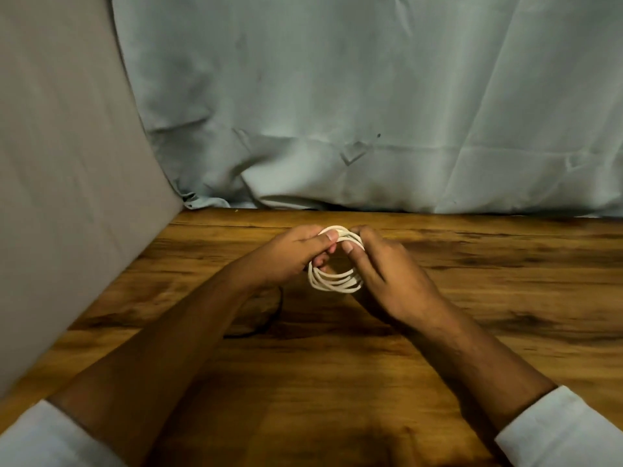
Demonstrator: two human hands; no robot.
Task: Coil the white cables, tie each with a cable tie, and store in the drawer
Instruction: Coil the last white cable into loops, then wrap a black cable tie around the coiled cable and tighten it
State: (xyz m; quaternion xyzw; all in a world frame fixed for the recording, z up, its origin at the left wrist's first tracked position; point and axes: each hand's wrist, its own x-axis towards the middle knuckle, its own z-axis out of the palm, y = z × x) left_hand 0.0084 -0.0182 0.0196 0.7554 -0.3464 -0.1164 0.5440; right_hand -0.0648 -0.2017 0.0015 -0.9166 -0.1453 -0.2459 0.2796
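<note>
Pale grey-green cloth (pixel 371 96) fills the whole far side of the view, creased and hanging down to the back edge of the table. A flat grey-brown panel (pixel 60 163) stands on the left and slants down to the table's left edge. The wooden table (pixel 488 315) is brown with dark grain streaks and takes up the lower half of the view.

Two bare forearms reach in from the near corners. Each comes out of a white sleeve, the left sleeve (pixel 43 439) at the bottom left and the right sleeve (pixel 559 429) at the bottom right.

The hands meet over the far middle of the table. The left hand (pixel 296 254) grips the left side of the white cable (pixel 337 283), with its thumb laid across the top of the loops and its fingers curled through from below. The right hand (pixel 387 281) holds the right side, its thumb pressing on the upper strands and its fingers wrapped behind them.

The cable is wound into a small round coil of several loops and is held between both hands just above the tabletop. Its near arc hangs free between them.

A thin dark curved strand (pixel 269 318) lies on the table beside the left forearm. What it is cannot be told.
</note>
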